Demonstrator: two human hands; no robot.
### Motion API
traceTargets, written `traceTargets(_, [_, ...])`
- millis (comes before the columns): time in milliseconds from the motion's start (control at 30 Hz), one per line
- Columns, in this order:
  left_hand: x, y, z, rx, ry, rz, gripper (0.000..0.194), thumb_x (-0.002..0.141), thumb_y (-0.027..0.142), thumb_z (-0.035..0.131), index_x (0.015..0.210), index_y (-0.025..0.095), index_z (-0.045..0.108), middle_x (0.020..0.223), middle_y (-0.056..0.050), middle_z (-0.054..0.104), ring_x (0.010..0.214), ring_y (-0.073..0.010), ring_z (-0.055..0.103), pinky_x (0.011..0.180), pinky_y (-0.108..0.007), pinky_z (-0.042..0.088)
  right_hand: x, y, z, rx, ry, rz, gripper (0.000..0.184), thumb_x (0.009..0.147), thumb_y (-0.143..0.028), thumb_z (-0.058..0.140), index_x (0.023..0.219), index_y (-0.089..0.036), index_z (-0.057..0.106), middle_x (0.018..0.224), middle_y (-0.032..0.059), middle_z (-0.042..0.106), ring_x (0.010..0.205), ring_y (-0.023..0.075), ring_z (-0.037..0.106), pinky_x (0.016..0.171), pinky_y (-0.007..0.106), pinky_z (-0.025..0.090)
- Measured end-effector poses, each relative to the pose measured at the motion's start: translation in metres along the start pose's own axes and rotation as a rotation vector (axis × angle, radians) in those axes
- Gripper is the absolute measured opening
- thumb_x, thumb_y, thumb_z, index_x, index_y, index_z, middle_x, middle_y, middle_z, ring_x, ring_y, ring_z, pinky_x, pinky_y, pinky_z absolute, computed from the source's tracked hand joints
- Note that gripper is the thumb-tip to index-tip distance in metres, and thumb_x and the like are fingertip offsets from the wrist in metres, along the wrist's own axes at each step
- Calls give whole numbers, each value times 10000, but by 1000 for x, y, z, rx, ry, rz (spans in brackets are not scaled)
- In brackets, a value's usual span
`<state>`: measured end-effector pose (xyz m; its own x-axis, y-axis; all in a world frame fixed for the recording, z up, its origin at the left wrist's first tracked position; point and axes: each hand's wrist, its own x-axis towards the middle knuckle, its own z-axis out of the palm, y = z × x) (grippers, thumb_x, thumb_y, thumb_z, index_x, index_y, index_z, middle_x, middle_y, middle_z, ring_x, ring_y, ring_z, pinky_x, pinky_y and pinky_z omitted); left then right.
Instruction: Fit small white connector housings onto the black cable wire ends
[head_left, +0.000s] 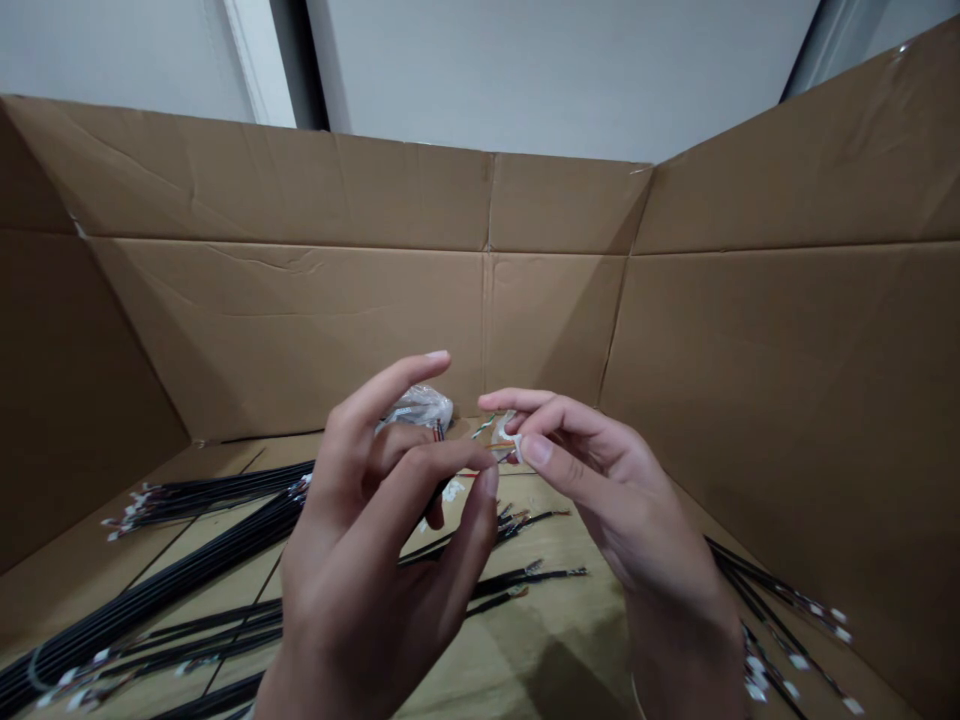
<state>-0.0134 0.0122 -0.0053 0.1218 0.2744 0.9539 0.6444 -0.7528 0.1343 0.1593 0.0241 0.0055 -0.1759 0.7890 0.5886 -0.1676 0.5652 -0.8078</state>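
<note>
My left hand (390, 520) pinches thin coloured wires between thumb and a finger, with its index finger raised. The wires (501, 448), one of them orange, run across to my right hand. Between the thumb and fingers of my right hand (600, 470) is a small white connector (517, 445), partly hidden by the fingertips. Whether the wire ends sit inside it I cannot tell. A dark cable end with coloured wires (439, 430) shows by my left fingers.
Bundled black cables (187, 570) lie at the left, several with white connectors. Loose cables with bare ends (517, 580) lie beneath my hands. More connector-ended cables (787, 610) lie at the right. A clear plastic bag (420, 405) sits behind. Cardboard walls (337, 300) enclose the surface.
</note>
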Motion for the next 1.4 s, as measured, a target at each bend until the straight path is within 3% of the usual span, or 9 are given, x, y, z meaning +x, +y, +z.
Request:
traceTargets(400, [1, -1, 0, 23, 9, -18, 160, 975, 145, 609, 984, 296, 661, 1471, -43, 550, 678, -116, 633, 853, -414, 655, 1, 0, 0, -100, 36, -11, 163, 950, -334, 739, 808, -254, 747, 1244, 33, 800, 1082, 226, 739, 899, 383, 570])
traceTargets(867, [1, 0, 1, 29, 19, -18, 173, 978, 134, 612, 1002, 294, 673, 1470, -30, 545, 694, -108, 634, 877, -406, 638, 0, -2, 0, -91, 15, -5, 171, 962, -321, 732, 802, -260, 738, 1236, 10, 797, 1159, 218, 720, 975, 378, 526])
traceTargets(1400, [-1, 2, -3, -30, -25, -66, 155, 997, 148, 609, 1021, 299, 634, 1485, 6, 500, 740, -69, 626, 856, -306, 568, 0, 1, 0, 5, -7, 11, 128, 959, -311, 759, 835, -285, 776, 1211, -41, 795, 1177, 157, 701, 971, 297, 490])
